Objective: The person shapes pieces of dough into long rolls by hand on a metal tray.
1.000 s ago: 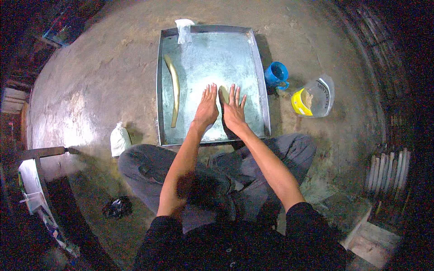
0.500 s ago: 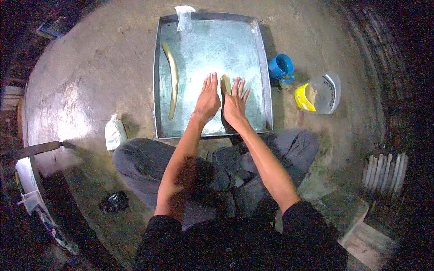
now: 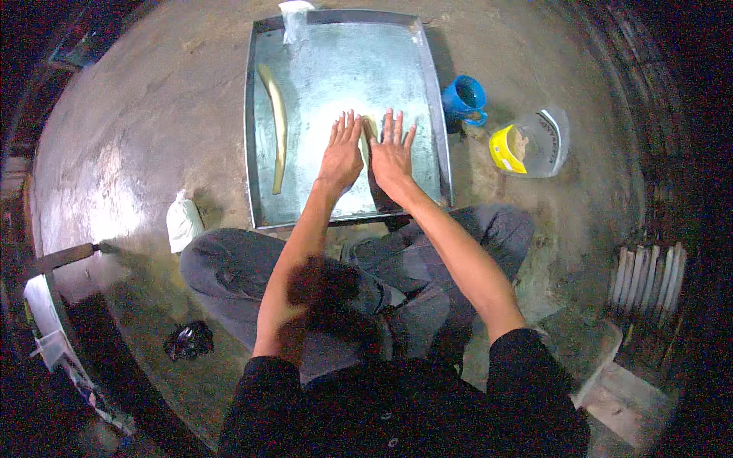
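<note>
Both my hands are over a shallow square metal tray on the floor. My left hand lies flat, palm down, near the tray's middle, fingers stretched out. Beside it my right hand is also palm down, fingers spread. Between them shows the far end of a pale yellowish strip, which looks like dough; the right hand partly hides it. A long, slightly curved rope of the same pale stuff lies along the tray's left side, apart from the hands.
A small white bag hangs over the tray's far rim. To the right stand a blue mug and a clear tub with a yellow label. Left are a filled white bag and a black plastic bag. My crossed legs border the near side.
The whole view has shifted a little, so the tray sits higher and further left. My right hand has slid slightly forward on the tray, and my left fingers are more spread.
</note>
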{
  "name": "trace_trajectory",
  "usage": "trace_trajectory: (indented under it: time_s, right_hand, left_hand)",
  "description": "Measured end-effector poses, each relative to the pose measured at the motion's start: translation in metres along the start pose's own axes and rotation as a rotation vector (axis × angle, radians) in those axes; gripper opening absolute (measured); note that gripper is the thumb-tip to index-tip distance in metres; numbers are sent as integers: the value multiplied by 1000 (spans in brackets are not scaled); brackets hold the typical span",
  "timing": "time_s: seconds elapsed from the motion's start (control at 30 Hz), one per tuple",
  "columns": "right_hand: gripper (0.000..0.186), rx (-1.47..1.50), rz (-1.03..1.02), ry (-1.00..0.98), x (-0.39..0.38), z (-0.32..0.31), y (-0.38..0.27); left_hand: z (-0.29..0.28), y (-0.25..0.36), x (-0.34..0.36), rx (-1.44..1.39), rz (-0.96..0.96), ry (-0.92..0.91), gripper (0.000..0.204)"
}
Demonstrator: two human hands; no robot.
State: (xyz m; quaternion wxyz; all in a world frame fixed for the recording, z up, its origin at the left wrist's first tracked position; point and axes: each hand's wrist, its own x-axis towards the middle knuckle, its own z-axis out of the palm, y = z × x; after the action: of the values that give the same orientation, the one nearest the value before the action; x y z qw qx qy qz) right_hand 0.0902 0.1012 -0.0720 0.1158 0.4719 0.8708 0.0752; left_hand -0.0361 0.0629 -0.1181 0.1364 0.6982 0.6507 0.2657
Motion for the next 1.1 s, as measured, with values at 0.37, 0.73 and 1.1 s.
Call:
trace_trajectory:
  time_s: [0.37,0.73,1.1]
  right_hand:
    - [76,520,93,253,52,18,28]
    - [104,632,99,250,53,31,52]
    - [125,650,-45,136,100,8,77]
  left_hand:
    - [-5,9,6,73,-235,-22,104]
    - [2,-6,31,15,-314,58,113]
    - [-2,-26,60,-5,-366,2,137]
